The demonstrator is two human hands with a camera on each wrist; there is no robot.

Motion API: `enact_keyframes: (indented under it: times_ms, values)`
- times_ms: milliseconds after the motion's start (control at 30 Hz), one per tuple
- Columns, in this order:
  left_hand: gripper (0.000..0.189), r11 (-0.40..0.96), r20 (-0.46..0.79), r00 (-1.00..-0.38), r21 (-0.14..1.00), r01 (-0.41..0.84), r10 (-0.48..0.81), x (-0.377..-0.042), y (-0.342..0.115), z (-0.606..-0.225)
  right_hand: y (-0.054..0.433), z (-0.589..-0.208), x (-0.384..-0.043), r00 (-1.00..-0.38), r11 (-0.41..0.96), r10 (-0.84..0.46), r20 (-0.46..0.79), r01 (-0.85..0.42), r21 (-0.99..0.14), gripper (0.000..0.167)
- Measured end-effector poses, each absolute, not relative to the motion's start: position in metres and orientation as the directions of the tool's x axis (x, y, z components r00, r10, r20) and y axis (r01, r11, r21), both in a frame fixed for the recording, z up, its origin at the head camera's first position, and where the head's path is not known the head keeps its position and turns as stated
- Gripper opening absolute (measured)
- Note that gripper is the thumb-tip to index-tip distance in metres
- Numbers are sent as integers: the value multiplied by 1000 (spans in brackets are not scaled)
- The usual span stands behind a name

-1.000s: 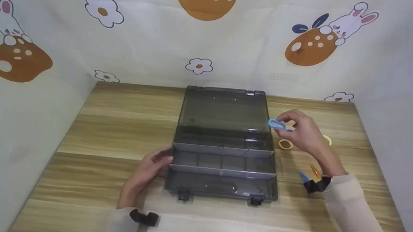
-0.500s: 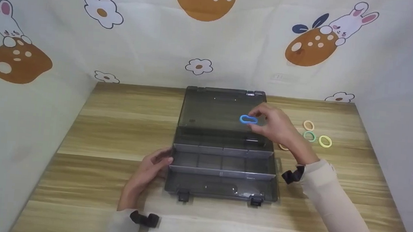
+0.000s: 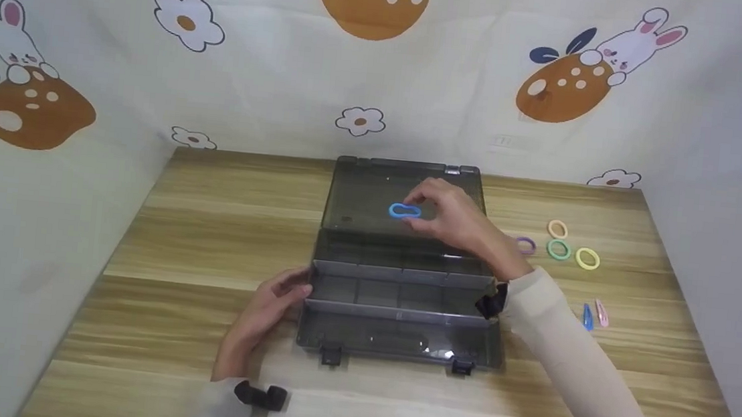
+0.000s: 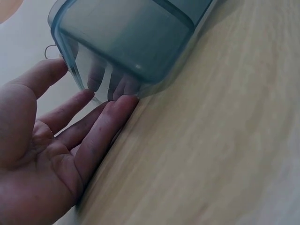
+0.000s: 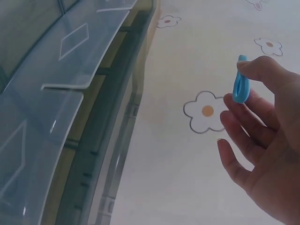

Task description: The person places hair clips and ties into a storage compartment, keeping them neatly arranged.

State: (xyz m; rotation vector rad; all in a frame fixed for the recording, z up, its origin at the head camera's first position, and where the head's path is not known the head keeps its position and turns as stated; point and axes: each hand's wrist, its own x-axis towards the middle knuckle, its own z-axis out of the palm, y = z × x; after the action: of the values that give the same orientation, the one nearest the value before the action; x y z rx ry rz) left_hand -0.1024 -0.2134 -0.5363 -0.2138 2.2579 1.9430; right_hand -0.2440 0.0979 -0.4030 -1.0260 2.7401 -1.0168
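My right hand (image 3: 454, 219) pinches a light blue hair tie (image 3: 392, 210) between thumb and fingers, above the raised lid (image 3: 362, 194) of a smoky clear organizer box (image 3: 346, 334). In the right wrist view the hair tie (image 5: 241, 97) hangs squeezed into a narrow loop, with the other fingers spread loosely below. The box stands with its lid laid back and dividers across it. My left hand (image 3: 268, 304) touches the box's left side, its fingers (image 4: 96, 136) fairly straight against the clear wall and the thumb at the edge.
Right of the box lie a purple hair tie (image 3: 534, 246), a peach one (image 3: 549, 227), a green one (image 3: 558, 258) and a yellow one (image 3: 578, 256). Nearer are a blue hair clip (image 3: 588, 317) and a pink hair clip (image 3: 601, 313). A patterned cloth (image 3: 273, 92) hangs behind.
My right hand has carried the blue hair tie leftward, from beside the lid to above its middle. The ties and clips on the right have come into view. The left hand stays put.
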Motion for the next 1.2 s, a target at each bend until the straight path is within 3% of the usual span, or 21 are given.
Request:
enact_keyframes:
  times_ms: [400, 933, 1200]
  values:
    - [47, 147, -185, -983, 972, -185, -10, -102, -213, -538, 53, -426, -256, -642, 382, -744, 185, -636, -670, 20]
    - [46, 108, -200, -980, 974, -201, -14, -99, -211, -540, 5, -455, -258, -515, 418, -857, 24, -721, -552, 25]
    - [46, 112, -192, -981, 975, -191, -5, -101, -212, -537, -6, -464, -256, -514, 471, -856, -52, -736, -487, 25]
